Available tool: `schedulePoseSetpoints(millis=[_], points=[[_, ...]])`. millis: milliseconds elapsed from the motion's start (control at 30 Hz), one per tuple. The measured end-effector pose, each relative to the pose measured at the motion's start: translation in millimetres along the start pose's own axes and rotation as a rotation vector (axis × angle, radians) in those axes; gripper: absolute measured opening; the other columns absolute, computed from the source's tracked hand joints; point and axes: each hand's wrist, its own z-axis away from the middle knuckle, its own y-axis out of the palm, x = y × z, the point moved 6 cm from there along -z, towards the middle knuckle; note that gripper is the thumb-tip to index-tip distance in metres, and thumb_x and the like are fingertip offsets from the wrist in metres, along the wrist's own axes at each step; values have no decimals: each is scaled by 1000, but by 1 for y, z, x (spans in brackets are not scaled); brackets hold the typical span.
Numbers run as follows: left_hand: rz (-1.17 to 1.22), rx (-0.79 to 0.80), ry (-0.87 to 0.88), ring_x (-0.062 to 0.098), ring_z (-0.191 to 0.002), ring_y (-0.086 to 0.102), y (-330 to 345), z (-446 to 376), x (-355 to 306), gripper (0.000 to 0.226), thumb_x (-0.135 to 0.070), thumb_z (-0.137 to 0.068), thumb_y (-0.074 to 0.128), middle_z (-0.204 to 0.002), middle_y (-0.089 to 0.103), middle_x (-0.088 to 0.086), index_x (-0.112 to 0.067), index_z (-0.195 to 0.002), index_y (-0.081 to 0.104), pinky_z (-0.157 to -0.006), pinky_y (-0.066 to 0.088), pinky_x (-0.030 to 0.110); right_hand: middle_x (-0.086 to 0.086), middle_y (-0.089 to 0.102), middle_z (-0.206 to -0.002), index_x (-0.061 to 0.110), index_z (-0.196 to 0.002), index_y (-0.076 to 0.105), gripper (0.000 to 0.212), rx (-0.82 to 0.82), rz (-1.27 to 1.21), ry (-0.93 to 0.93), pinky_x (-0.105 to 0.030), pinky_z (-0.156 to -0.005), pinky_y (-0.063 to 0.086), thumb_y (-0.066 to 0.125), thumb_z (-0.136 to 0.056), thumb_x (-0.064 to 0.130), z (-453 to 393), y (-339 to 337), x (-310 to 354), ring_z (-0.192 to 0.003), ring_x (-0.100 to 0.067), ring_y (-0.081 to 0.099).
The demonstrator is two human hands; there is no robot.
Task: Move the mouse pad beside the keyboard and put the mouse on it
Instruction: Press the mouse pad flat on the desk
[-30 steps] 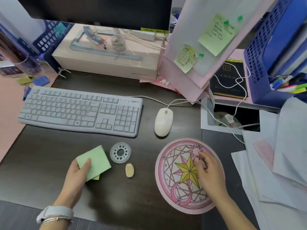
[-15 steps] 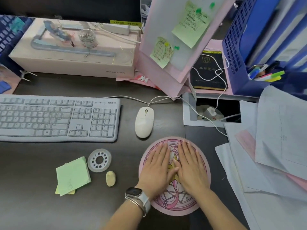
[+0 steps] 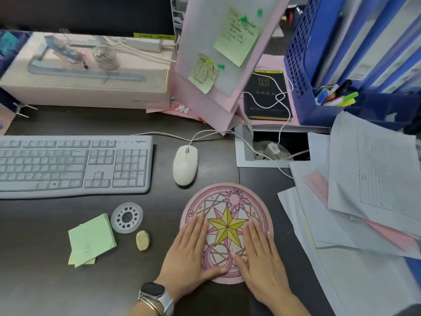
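The round mouse pad (image 3: 227, 224) lies at 5 o'clock of the keyboard (image 3: 73, 165), pressed flat by the left hand (image 3: 191, 252) and right hand (image 3: 262, 256), fingers spread, no grip closed. The mouse (image 3: 185, 164), off the pad at 12 o'clock, remains to be placed.

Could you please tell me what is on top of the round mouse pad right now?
Both hands, left and right, lie flat on the mouse pad, covering its lower sides. The mouse sits off it.

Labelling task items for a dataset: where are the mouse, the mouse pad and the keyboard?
mouse (image 3: 185, 166), head view, middle of its shell.
mouse pad (image 3: 227, 197), head view, bare upper part.
keyboard (image 3: 75, 166), head view, middle keys.
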Motion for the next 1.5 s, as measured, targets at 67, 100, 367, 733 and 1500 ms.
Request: schedulePoseSetpoints(millis=[67,100,367,733,1500], points=[[25,22,7,17,-141,8,1,3,2,106,-85,-72,27,-157,-3,6,-5,-142,25,-113,5,31,-2,23,-157,14,-149,10,75,-4,39,2,-29,-114,2,23,-91,59,5,1,-5,-144,-12,2],[27,25,8,16,-141,8,1,4,3,106,-85,-72,27,-157,-2,6,-5,-141,27,-113,5,31,-3,31,-154,13,-148,13,75,-7,54,3,-29,-113,2,23,-90,60,7,1,-6,-144,-12,3],[2,63,-11,17,-140,10,0,6,2,108,-87,-69,26,-155,6,6,-5,-140,35,-111,7,32,-1,44,-144,15,-149,8,78,20,49,12,-28,-113,1,25,-89,62,10,0,-6,-146,-10,-10],[1145,-410,-468,9,-143,8,-104,-70,67,59,-30,-95,40,-158,10,-1,-16,-147,14,-111,6,24,9,11,-159,29,-149,8,61,7,-836,131,-29,-115,16,32,-95,42,-98,-87,79,-145,-10,14],[1771,-94,-359,-1,-94,62,-59,-47,-5,28,-33,-94,37,-103,70,-9,-30,-97,65,-73,46,19,13,58,-99,35,-94,57,31,137,-1595,460,-25,-93,37,27,-98,38,-51,-84,52,-92,-1,54]])
